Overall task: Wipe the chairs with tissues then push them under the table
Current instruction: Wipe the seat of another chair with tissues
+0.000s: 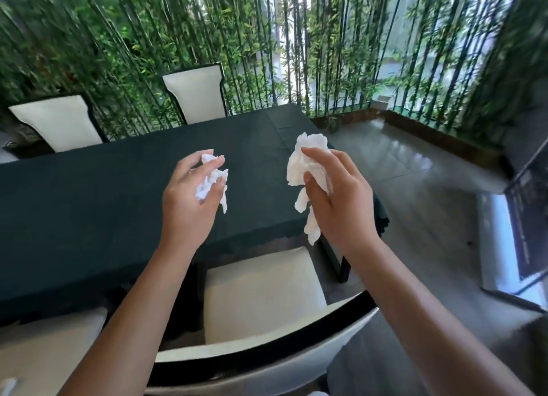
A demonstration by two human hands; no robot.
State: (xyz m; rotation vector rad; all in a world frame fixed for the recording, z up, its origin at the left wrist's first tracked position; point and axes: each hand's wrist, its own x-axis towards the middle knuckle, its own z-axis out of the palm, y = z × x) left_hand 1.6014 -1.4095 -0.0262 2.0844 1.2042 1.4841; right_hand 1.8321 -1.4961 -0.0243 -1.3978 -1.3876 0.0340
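A: While both arms reach over the table, the left hand is curled tight on a crumpled tissue.

B: And the right hand pinches a longer tissue, dangling above the near chair, whose seat sits partly beneath the table's edge.

Your left hand and right hand were bare, with no gloves, rings or watch on either. Both forearms were uncovered right down to the lower edge of the view, no sleeve showing. Your fingernails were short and unpainted.
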